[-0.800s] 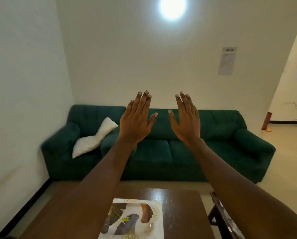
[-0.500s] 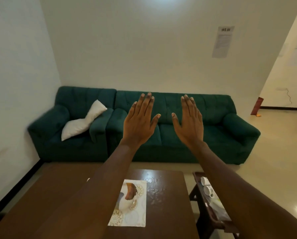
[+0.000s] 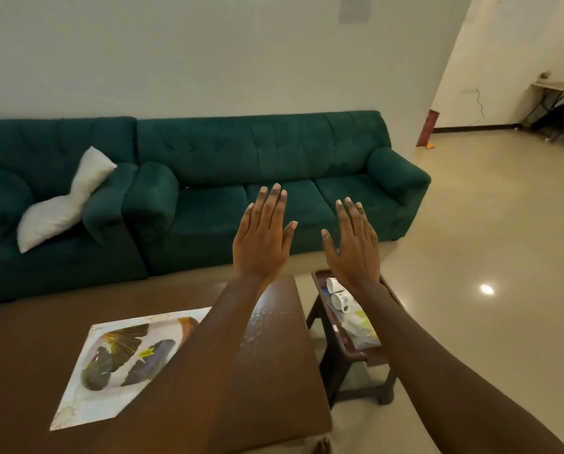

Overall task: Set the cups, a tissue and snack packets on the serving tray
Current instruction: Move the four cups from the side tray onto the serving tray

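Dim, soft; lamp glare on floor point(image 3: 486, 289); edges warped.

1. A dark brown wooden table point(image 3: 274, 371) fills the lower left; a rectangular printed sheet point(image 3: 87, 385) with a bird-like picture lies flat on it, partly hidden by a forearm.
2. Just beside the table's right edge stands a low dark side table point(image 3: 346, 352) with a raised rim.
3. On the side table lie two white cups point(image 3: 338, 294) on their sides, touching, and pale yellowish packets point(image 3: 360, 326) nearer the camera.
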